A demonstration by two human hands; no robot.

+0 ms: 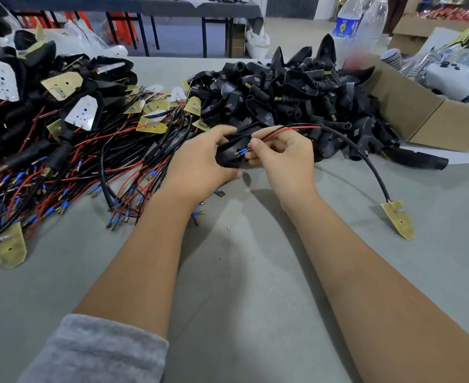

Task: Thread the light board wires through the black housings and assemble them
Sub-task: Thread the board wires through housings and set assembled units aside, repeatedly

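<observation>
My left hand point(200, 158) grips a black housing point(229, 156) just above the grey table. My right hand point(283, 156) pinches the red and black wires point(283, 131) near their blue-sleeved brass tips point(241, 152), which point at the housing's opening. The sheathed cable point(366, 158) arcs to the right and down to its yellowish light board point(399, 219), which lies flat on the table. Whether the tips are inside the housing I cannot tell.
A heap of empty black housings point(296, 89) lies behind my hands. Loose wired light boards point(89, 161) and assembled units point(34, 87) pile up at the left. A cardboard box point(421, 117) and water bottles point(349, 26) stand at the right back.
</observation>
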